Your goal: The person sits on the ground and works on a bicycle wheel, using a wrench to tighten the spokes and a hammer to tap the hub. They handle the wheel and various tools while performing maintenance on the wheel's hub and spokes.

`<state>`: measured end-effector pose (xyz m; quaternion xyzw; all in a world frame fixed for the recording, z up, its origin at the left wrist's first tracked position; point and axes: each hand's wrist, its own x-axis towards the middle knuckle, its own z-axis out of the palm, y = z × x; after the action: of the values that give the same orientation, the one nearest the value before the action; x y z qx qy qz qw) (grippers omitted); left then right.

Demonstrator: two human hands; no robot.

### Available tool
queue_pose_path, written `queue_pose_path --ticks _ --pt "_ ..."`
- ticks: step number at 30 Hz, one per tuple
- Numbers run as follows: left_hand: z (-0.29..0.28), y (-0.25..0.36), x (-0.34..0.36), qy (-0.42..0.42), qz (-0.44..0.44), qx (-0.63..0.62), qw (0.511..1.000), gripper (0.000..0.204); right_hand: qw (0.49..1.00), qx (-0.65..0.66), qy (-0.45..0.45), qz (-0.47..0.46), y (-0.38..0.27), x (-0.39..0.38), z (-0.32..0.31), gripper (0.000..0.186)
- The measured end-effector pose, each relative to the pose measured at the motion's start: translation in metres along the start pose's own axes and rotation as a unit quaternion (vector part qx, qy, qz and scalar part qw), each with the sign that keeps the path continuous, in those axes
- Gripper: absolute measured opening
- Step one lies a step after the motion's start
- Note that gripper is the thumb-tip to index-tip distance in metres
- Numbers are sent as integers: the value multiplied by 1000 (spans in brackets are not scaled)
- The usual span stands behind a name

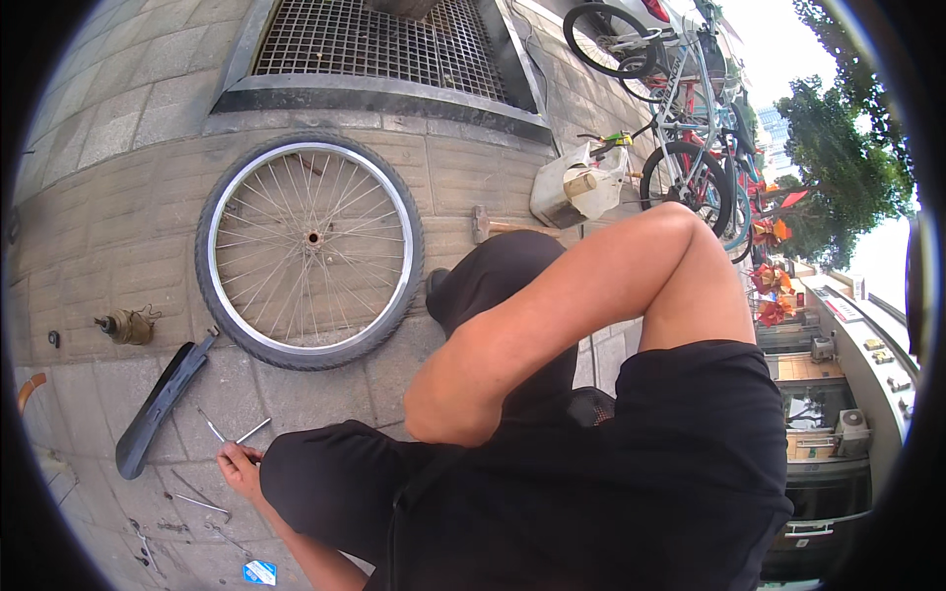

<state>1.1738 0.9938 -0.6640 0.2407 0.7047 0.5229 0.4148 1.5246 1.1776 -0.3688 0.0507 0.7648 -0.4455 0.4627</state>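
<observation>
My left hand (239,469) is at the lower left beside my black-clad knee. Its fingers are closed on a metal Y-shaped wrench (258,429), two arms of which stick out past them. My bent right arm (581,291) crosses in front of my body; its hand is hidden. Just beyond the left hand lies a black mudguard (158,414) with a bracket at one end. A bicycle wheel (414,236) with a black tyre and bare metal hub lies flat on the paving ahead of me.
Loose hand tools (202,504) and a blue-and-white packet (259,572) lie near my left hand. A brownish can (130,326) stands at the left. A hammer (482,225) rests by my right knee, near a white bucket (564,192). Beyond are a framed metal grate (379,44) and parked bicycles (690,158).
</observation>
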Motion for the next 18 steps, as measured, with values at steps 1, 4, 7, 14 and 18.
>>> queue_pose_path --ticks 1,4,7,14,18 --pt "5 22 15 -7 39 -13 999 33 996 69 -47 41 -5 -22 17 20" --pt "50 100 48 -51 126 -73 988 33 965 185 -99 159 -12 -81 73 23" --pt "86 161 73 -103 179 -137 969 31 966 164 -78 186 -16 -112 106 26" --pt "176 325 -66 -550 -54 -365 749 37 932 286 -98 197 18 -121 184 29" --pt "160 347 -101 -654 -267 -183 684 52 930 290 -123 188 26 -135 164 30"
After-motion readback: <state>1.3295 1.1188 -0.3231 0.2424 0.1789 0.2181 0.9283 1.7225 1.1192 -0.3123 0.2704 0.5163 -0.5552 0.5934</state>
